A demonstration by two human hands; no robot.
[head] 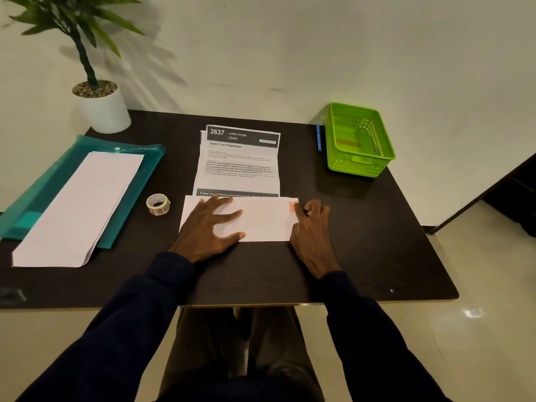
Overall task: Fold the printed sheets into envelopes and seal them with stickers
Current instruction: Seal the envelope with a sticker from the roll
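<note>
On the dark table a folded white sheet is lying near the front edge, directly in front of the person. The left hand is resting flat on its left half, fingers spread wide and straight, pressing it down. The right hand is sitting at the sheet's right edge with its fingers curled beside a small orange sticker stuck at the upper right corner; whether it is pinching the paper cannot be told. Just behind the folded sheet, a stack of printed sheets is lying partly creased, showing "2637", "LIVING ROOM", "Guest Tray Preparation" and, lower down, a dark band beginning "Empty tray"; the smaller print is too fine to read. A roll of stickers is standing just left of the folded sheet. Further left, a pile of blank white paper is lying on a teal folder. A blue pen is lying beside a green basket at the far right.
</note>
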